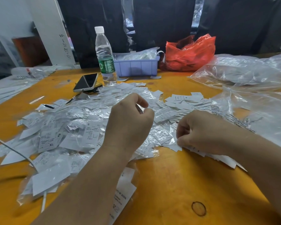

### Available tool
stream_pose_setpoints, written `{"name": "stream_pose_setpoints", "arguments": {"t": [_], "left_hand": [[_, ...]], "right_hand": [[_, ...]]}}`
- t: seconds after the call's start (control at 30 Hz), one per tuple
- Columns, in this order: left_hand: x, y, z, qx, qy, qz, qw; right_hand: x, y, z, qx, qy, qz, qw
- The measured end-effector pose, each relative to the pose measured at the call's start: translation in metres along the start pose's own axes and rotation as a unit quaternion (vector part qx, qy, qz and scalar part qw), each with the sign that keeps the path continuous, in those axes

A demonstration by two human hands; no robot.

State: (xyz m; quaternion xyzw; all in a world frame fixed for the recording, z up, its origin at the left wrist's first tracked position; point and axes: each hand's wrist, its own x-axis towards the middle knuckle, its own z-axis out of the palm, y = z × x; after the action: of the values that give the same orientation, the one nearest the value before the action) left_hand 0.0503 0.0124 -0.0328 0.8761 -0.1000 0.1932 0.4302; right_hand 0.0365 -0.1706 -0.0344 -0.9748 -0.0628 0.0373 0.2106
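- left grip (130, 122): fingers curled, above the label pile (68, 135); can't tell if it holds anything
- right grip (199, 132): pinches the white label stack (177, 147), resting on the orange worktop (177, 184)
- behind the pile: phone (86, 82), upright water bottle (105, 57) just beside it, blue bin (136, 67), red bag (191, 52)
- clear bags (250, 70) far right; white cable (11, 149) on the left

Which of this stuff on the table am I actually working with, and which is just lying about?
In the job: labels, pinched by the right hand; left hand over them.
Lying about: bottle, phone, blue bin, red bag, clear bags, cable.
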Motion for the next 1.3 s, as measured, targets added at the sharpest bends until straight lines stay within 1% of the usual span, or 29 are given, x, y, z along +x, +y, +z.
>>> {"name": "stream_pose_setpoints", "arguments": {"t": [0.2, 0.4, 0.63, 0.8, 0.93, 1.03, 1.17, 1.3], "left_hand": [[-0.003, -0.001, 0.007, 0.007, -0.080, -0.021, 0.997], [-0.006, -0.001, 0.012, 0.015, -0.118, -0.013, 0.993], [-0.006, -0.001, 0.011, 0.017, -0.128, -0.018, 0.991], [-0.006, 0.000, 0.011, 0.015, -0.136, -0.017, 0.990], [-0.007, 0.000, 0.012, 0.016, -0.137, -0.017, 0.990], [-0.006, -0.001, 0.012, 0.015, -0.135, -0.014, 0.991], [-0.006, -0.001, 0.012, 0.011, -0.129, -0.012, 0.991], [-0.006, -0.001, 0.012, 0.016, -0.133, -0.013, 0.991]], "right_hand": [[0.003, 0.003, 0.002, -0.007, 0.034, 0.022, 0.999], [0.003, 0.003, 0.004, 0.010, 0.035, 0.014, 0.999], [0.002, 0.000, 0.004, 0.008, 0.046, 0.024, 0.999], [0.000, -0.005, 0.002, -0.005, 0.029, 0.011, 0.999], [-0.002, -0.008, 0.003, -0.020, 0.047, -0.002, 0.999], [-0.002, -0.008, 0.005, -0.018, 0.045, -0.013, 0.999], [-0.001, -0.005, 0.004, -0.027, 0.056, 0.006, 0.998], [-0.004, -0.009, 0.004, -0.043, 0.056, -0.003, 0.998]]}}
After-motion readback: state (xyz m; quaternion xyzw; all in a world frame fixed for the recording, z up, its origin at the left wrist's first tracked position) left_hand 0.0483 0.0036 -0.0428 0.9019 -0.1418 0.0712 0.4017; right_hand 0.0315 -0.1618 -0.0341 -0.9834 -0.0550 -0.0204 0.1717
